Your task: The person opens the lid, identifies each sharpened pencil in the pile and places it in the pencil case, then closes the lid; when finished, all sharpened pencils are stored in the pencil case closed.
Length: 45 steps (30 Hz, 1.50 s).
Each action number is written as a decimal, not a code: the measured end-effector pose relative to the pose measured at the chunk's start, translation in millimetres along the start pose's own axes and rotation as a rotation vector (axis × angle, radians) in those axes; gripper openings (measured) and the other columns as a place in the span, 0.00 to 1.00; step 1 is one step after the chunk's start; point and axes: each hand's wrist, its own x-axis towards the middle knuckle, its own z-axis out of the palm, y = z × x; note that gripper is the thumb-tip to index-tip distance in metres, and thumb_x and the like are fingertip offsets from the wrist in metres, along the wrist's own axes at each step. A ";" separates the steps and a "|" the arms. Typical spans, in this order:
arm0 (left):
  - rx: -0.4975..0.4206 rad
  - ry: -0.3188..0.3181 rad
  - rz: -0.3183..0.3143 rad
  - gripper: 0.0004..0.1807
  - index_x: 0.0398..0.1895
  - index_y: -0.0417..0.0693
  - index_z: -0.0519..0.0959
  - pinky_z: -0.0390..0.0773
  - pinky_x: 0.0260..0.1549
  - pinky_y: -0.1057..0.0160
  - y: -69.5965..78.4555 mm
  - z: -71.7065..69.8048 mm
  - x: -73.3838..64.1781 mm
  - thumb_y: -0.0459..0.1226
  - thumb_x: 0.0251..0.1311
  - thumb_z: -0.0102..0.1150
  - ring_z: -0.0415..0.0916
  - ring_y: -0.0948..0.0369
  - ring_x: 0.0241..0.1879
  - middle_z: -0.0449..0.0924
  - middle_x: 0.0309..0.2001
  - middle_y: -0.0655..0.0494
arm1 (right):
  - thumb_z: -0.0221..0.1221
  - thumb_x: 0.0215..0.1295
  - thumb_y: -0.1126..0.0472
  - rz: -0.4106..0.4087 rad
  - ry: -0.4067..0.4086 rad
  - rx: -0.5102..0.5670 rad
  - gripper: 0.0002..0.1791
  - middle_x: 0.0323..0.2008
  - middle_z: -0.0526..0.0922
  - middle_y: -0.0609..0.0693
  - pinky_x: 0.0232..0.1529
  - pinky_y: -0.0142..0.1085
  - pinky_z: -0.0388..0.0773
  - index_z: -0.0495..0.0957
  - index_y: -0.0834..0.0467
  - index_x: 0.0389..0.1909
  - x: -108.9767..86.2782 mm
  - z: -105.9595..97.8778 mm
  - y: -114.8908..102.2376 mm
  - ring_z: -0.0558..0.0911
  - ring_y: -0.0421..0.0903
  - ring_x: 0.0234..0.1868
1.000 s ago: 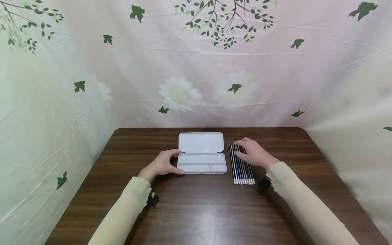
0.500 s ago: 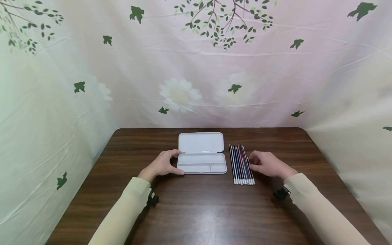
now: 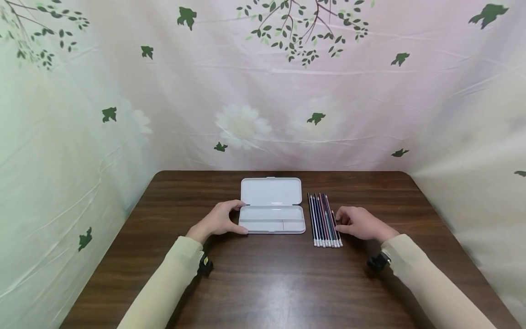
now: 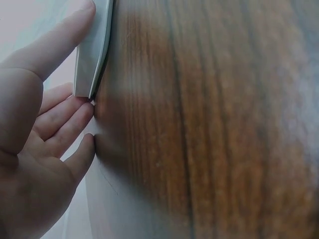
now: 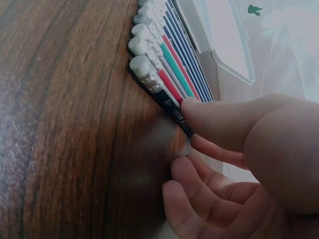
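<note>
A white pencil case (image 3: 263, 212) lies with its lid (image 3: 271, 191) folded back, showing one long compartment and two smaller ones, all bare. My left hand (image 3: 218, 219) holds its left end, thumb at the front and fingers behind; the left wrist view shows the case's edge (image 4: 91, 64) between them. To the right, a row of several pencils (image 3: 322, 224) lies with erasers toward me. At the row's right side, my right hand (image 3: 363, 223) pinches the outermost black pencil (image 5: 167, 105) between thumb and index finger; its other fingers are loosely curled.
Everything rests on a dark wood-grain table (image 3: 263, 283). A pale curtain (image 3: 271, 100) with printed leaves and birds surrounds its back and sides. A narrow strip of tabletop separates the case from the pencils.
My right hand was over the pencils, then drew back to the right side of the row, where its fingertips now meet the outermost pencil. The left hand and case have stayed put.
</note>
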 end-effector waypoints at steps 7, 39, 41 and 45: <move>-0.008 -0.001 -0.010 0.48 0.69 0.50 0.76 0.72 0.68 0.49 1.1 -0.5 1.5 0.53 0.43 0.87 0.74 0.53 0.62 0.80 0.60 0.52 | 0.71 0.67 0.59 0.029 0.011 -0.016 0.11 0.33 0.83 0.48 0.37 0.41 0.79 0.81 0.59 0.43 0.2 -0.4 0.3 0.79 0.45 0.34; -0.022 0.012 0.005 0.48 0.68 0.49 0.77 0.71 0.68 0.49 -2.9 1.5 1.0 0.54 0.42 0.87 0.74 0.54 0.63 0.80 0.60 0.52 | 0.69 0.58 0.68 0.164 0.081 -0.015 0.18 0.36 0.84 0.59 0.32 0.43 0.82 0.79 0.70 0.48 -4.9 -4.9 -4.3 0.82 0.50 0.33; -0.026 0.012 0.005 0.48 0.68 0.49 0.77 0.71 0.68 0.49 -2.7 1.4 0.9 0.54 0.42 0.87 0.74 0.53 0.63 0.80 0.60 0.52 | 0.69 0.59 0.68 0.130 0.103 0.001 0.16 0.36 0.84 0.56 0.33 0.42 0.82 0.80 0.67 0.48 -5.1 -5.6 -4.3 0.82 0.49 0.33; -0.028 0.015 0.005 0.48 0.68 0.49 0.77 0.71 0.68 0.49 -1.9 1.1 1.0 0.53 0.42 0.87 0.74 0.53 0.63 0.80 0.60 0.51 | 0.67 0.61 0.69 0.051 0.136 0.021 0.14 0.36 0.85 0.52 0.35 0.41 0.80 0.82 0.63 0.48 -4.4 -7.2 -8.1 0.80 0.47 0.35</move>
